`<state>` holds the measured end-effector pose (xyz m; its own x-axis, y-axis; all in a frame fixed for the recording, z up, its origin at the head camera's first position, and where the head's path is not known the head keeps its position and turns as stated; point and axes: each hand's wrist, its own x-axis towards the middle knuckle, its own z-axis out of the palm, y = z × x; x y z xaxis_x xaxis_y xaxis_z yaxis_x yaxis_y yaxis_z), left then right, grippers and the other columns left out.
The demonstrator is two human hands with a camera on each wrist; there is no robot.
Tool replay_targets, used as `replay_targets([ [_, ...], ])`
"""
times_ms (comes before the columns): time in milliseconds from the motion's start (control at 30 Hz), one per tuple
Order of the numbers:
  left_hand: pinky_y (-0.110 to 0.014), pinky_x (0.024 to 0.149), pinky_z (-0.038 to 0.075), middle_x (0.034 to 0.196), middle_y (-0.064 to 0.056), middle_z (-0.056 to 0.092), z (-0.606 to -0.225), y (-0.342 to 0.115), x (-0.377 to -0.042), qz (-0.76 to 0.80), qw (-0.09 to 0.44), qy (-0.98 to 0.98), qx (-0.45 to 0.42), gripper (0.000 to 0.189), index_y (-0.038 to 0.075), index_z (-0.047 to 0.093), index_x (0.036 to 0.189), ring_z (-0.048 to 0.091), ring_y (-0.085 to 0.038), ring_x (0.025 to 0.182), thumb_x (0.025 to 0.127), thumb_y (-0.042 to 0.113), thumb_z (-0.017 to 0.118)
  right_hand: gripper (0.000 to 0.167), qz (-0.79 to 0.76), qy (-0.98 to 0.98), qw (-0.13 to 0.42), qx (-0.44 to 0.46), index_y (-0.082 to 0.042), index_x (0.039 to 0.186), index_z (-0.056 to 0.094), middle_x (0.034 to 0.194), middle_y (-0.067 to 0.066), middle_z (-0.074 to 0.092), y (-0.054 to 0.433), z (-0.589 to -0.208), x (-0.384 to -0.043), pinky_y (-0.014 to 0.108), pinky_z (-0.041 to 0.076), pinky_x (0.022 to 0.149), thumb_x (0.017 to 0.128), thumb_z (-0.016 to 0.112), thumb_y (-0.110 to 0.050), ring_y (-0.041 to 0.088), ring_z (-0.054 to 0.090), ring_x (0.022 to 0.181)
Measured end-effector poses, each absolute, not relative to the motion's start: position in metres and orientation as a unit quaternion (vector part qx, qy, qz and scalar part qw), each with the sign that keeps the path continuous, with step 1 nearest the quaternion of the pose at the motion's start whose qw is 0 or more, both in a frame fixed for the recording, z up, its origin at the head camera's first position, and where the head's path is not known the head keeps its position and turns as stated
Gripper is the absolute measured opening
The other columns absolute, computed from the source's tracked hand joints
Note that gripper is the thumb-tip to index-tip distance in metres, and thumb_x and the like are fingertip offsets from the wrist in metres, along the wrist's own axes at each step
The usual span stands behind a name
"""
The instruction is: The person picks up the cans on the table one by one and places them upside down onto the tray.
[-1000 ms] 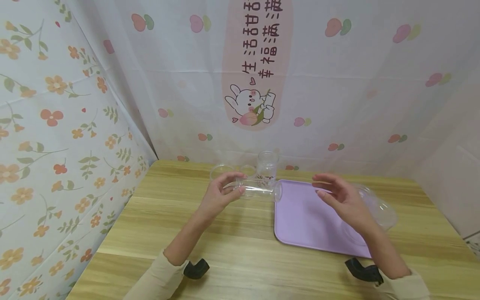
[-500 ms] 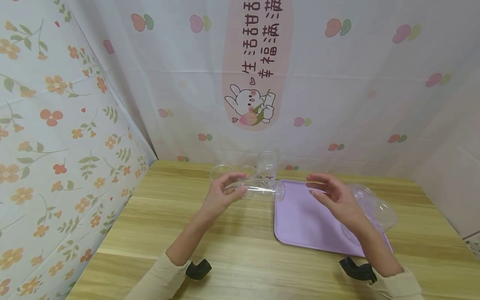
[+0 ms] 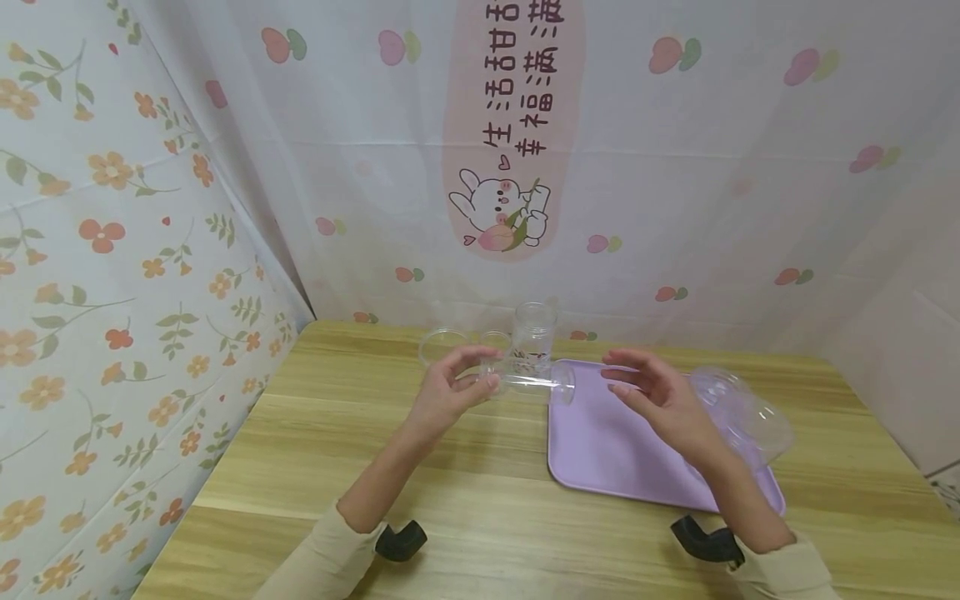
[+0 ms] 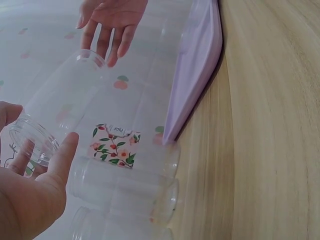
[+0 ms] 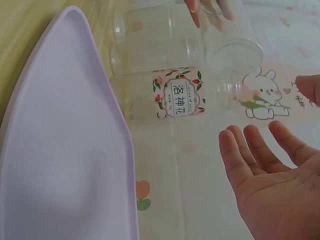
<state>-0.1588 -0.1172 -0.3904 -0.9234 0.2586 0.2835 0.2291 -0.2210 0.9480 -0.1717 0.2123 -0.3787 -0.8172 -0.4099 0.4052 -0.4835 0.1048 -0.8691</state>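
Above the bench, holding a clear jar sideways, pinched at one end by the left grip, presumably to leave its far end free, facing the right grip, loosely spread, empty

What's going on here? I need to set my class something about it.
A person's left hand holds a clear jar sideways by its threaded end, above the wooden table. The right hand, holding nothing, is near the jar's other end but not touching it. Beyond the held jar stand other jars, one with a floral label. A purple tray lies to the right.
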Motion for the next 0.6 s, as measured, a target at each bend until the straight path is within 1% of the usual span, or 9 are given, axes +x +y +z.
replay_targets([
  [67,-0.043,0.092,0.055,0.138,-0.017,0.055,-0.3905,-0.1162,-0.1588,0.758,0.009,0.622,0.197,0.039,-0.002,0.057,0.133,0.055,-0.05,0.122,0.096,0.004,0.068,0.044,0.601,-0.74,0.028,0.299,0.011,0.139,0.047,0.134,0.012,0.057,0.2113,-0.3805,-0.1713,0.03,0.052,0.095,0.097,0.061,0.009,0.031,0.059,0.121],
  [167,-0.042,0.091,0.056,0.138,-0.018,0.055,-0.3909,-0.1153,-0.1589,0.757,0.011,0.624,0.196,0.04,-0.003,0.057,0.134,0.054,-0.051,0.122,0.096,0.003,0.068,0.044,0.61,-0.731,0.026,0.304,0.01,0.139,0.047,0.134,0.014,0.056,0.21,-0.3829,-0.1715,0.032,0.052,0.095,0.097,0.06,0.011,0.03,0.06,0.121],
  [300,-0.042,0.092,0.056,0.138,-0.017,0.054,-0.3908,-0.1145,-0.1579,0.757,0.014,0.624,0.194,0.039,-0.001,0.058,0.133,0.057,-0.046,0.121,0.096,0.006,0.069,0.045,0.614,-0.726,0.025,0.31,0.007,0.14,0.048,0.134,0.016,0.056,0.2091,-0.3848,-0.1715,0.032,0.052,0.096,0.096,0.061,0.011,0.028,0.06,0.121],
  [433,-0.043,0.093,0.055,0.138,-0.016,0.054,-0.391,-0.1145,-0.1573,0.756,0.015,0.625,0.191,0.039,0.0,0.059,0.133,0.059,-0.04,0.12,0.096,0.008,0.07,0.047,0.61,-0.73,0.022,0.307,0.006,0.14,0.048,0.135,0.018,0.056,0.2083,-0.3854,-0.1711,0.033,0.052,0.096,0.096,0.062,0.01,0.036,0.058,0.122],
  [533,-0.043,0.093,0.055,0.139,-0.017,0.054,-0.3915,-0.1146,-0.1573,0.755,0.017,0.627,0.19,0.04,0.0,0.058,0.133,0.059,-0.04,0.121,0.096,0.008,0.07,0.048,0.609,-0.732,0.018,0.306,0.006,0.141,0.047,0.136,0.02,0.056,0.2082,-0.3867,-0.1713,0.035,0.052,0.096,0.096,0.063,0.009,0.04,0.056,0.122],
  [600,-0.043,0.093,0.055,0.139,-0.018,0.054,-0.3916,-0.1145,-0.1573,0.755,0.017,0.628,0.19,0.04,-0.001,0.058,0.134,0.059,-0.039,0.122,0.096,0.008,0.07,0.048,0.609,-0.731,0.016,0.307,0.006,0.142,0.046,0.136,0.021,0.055,0.2082,-0.3879,-0.1712,0.036,0.052,0.096,0.096,0.063,0.009,0.04,0.056,0.122],
])
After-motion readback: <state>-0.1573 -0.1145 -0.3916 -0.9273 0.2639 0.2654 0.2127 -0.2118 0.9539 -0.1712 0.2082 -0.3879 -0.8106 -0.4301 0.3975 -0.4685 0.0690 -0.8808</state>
